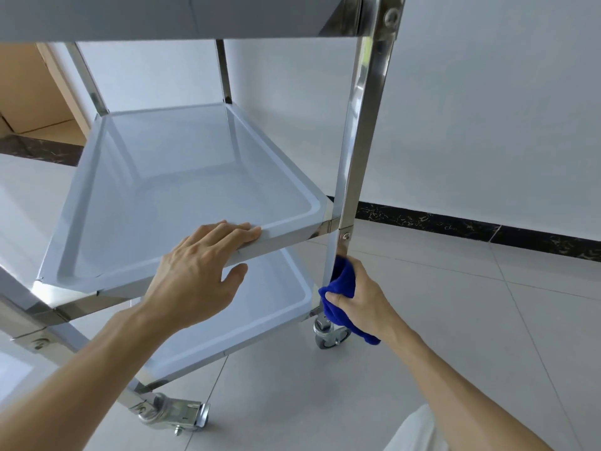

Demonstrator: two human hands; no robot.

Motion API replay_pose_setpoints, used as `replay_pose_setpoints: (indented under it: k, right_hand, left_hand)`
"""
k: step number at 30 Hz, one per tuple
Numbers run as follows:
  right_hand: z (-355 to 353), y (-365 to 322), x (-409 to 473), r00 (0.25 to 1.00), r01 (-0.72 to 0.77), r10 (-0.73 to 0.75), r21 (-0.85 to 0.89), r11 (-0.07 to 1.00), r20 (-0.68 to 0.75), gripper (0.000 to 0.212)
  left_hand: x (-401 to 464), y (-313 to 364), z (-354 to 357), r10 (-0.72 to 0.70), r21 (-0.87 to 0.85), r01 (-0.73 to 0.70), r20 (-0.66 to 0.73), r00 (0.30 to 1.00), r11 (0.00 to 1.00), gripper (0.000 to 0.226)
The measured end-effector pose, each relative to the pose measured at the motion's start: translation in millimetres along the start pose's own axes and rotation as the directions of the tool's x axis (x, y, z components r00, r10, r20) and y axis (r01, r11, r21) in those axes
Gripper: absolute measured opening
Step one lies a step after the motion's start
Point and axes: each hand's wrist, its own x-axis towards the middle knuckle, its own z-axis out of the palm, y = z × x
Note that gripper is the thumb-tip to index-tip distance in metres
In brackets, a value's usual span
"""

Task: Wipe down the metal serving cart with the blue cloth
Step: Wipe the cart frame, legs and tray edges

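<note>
A plain white wall [487,109] fills the right side, lit evenly by soft daylight. Along its foot runs a black marbled skirting band [455,224]. The floor [455,304] is laid with large pale grey glossy tiles. At upper left, a light wooden door frame [48,76] opens beyond.

I've got the cart's middle shelf [182,190] dead centre, lower shelf [260,317] beneath it at six o'clock. Left hand [198,271] on the middle shelf's near rim. Right hand [361,297] at four o'clock presses the cloth [341,281] against the post [357,141], above the caster [331,336].
</note>
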Motion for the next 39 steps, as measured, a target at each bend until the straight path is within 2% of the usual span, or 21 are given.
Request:
replay_pose_setpoints:
  k: [5,10,14,18,21,26,29,33,35,39]
  right_hand:
    - [-20.6,-30.8,2.5,0.997,0.08,-0.08,-0.004,0.997,0.017,0.056]
    - [-4.9,-40.4,-8.7,0.992,0.108,-0.11,0.036,0.994,0.061,0.048]
    - [17.2,-52.9,-19.7,0.981,0.149,-0.158,0.078,0.986,0.117,0.045]
    - [49.8,-69.5,-28.6,0.96,0.198,-0.214,0.102,0.975,0.178,0.043]
    - [75.0,-81.5,-31.6,0.935,0.234,-0.259,0.127,0.964,0.243,0.042]
    - [96.0,-98.4,-31.6,0.841,0.208,-0.255,0.149,0.967,0.477,0.054]
    - [99.7,-105.0,-25.0,0.781,0.132,-0.252,0.242,0.961,0.572,0.055]
    - [98.0,-116.3,-5.1,0.823,-0.069,-0.217,0.471,0.88,0.525,0.049]
    - [99.7,-127.4,13.8,0.861,-0.091,-0.208,0.543,0.835,0.464,0.042]
    - [118.0,-164.9,56.9,0.919,-0.085,-0.16,0.577,0.812,0.36,0.033]
  left_hand:
    - [-1.2,3.7,-5.0,-0.019,-0.077,0.019,-0.011,1.0,0.997,0.044]
    - [-4.2,1.0,-21.9,-0.109,-0.228,0.102,-0.015,0.994,0.968,0.026]
    - [-2.6,6.7,-40.7,-0.182,-0.356,0.155,-0.043,0.982,0.921,0.029]
    - [3.1,20.9,-66.5,-0.248,-0.61,0.126,-0.12,0.961,0.783,0.023]
    - [2.6,27.9,-85.6,-0.277,-0.743,0.09,-0.132,0.952,0.663,0.031]
    - [-3.1,29.2,-106.6,-0.354,-0.851,0.03,-0.186,0.916,0.525,0.039]
    - [-12.3,23.3,-115.4,-0.404,-0.89,0.012,-0.195,0.894,0.455,0.044]
    - [-30.7,12.4,-129.8,-0.443,-0.903,0.021,-0.19,0.876,0.43,0.046]
    - [-40.8,6.5,-137.1,-0.457,-0.892,0.045,-0.187,0.87,0.449,0.047]
    - [-61.8,-4.6,-149.3,-0.504,-0.884,0.09,-0.175,0.846,0.459,0.048]
